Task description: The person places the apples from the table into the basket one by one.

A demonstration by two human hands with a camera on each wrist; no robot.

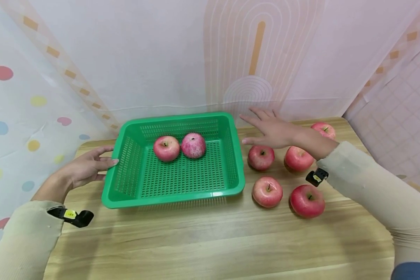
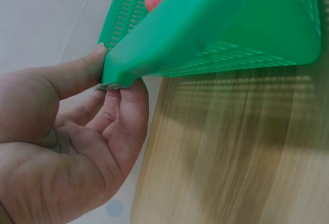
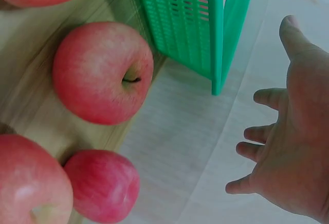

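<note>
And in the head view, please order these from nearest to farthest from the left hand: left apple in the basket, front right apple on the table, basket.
1. Basket: left hand holds its left rim.
2. Left apple: inside the basket, towards its back.
3. Front right apple: on the table, right of the basket.

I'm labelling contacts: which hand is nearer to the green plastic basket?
Left. The left hand grips the rim of the green plastic basket at its left end; the right hand is apart from it, off its right end.
</note>
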